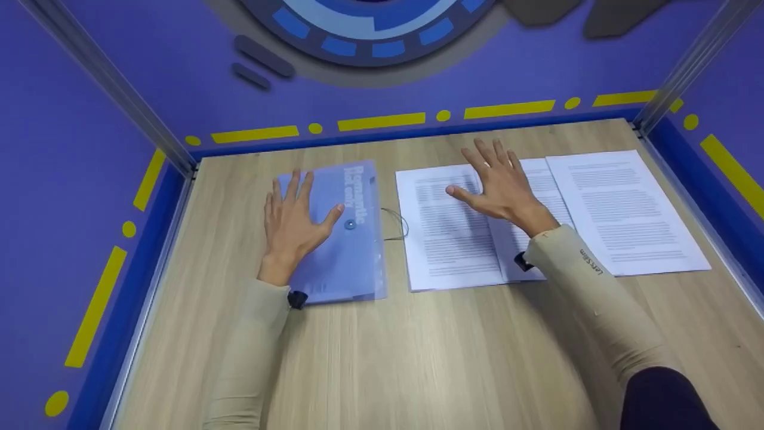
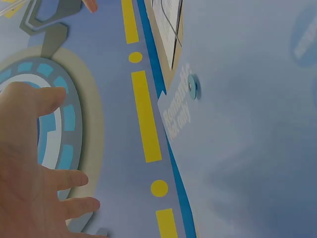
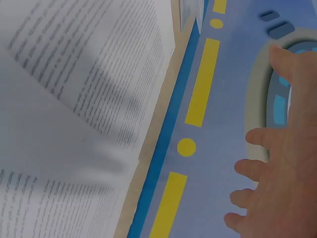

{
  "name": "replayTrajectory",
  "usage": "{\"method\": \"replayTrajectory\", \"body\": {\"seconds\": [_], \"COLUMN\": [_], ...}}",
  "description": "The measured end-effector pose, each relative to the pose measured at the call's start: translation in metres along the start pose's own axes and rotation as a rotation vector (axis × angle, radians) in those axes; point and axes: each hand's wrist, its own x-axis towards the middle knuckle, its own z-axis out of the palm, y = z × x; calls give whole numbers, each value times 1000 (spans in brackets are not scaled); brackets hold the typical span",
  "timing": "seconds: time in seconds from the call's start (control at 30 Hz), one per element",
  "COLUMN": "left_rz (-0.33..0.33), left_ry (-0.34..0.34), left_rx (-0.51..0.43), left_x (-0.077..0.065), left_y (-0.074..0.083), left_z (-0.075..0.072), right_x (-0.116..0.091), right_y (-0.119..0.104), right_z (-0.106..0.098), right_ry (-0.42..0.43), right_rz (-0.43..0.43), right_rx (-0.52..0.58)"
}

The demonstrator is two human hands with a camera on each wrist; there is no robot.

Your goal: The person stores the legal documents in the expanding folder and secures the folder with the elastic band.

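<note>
A translucent blue document folder lies on the left of the table, with a round button and a loose string at its right side. Over the folder is my left hand, fingers spread and nothing held; the left wrist view shows a gap between palm and folder. My right hand, its fingers also spread, hovers above printed sheets. In the right wrist view the palm stands apart from the overlapping pages.
Another printed sheet lies at the right, overlapping the middle ones. Purple walls with yellow markings enclose the wooden table at the back and sides. Metal posts stand at the corners.
</note>
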Motion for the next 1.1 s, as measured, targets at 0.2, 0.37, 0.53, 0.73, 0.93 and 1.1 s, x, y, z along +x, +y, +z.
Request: {"method": "replayTrajectory", "body": {"seconds": [0.2,0.37,0.53,0.73,0.93,1.1], "left_rz": [9,17,10,20,48,54], "left_ry": [9,-2,-24,-62,-78,-100], "left_rx": [3,2,-29,-28,-12,-7], "left_x": [-11,-20,-28,-38,-49,-58], "left_y": [5,8,13,20,25,30], "left_z": [2,5,7,13,23,34], "right_x": [0,0,2,3,0,-2], "right_y": [-9,-17,-26,-36,-44,-53], "right_z": [5,12,20,29,41,52], "right_ry": [-10,-13,-7,-7,-30,-67], "right_rz": [-28,-68,-111,-160,-192,-227], "right_rx": [21,12,20,11,9,28]}}
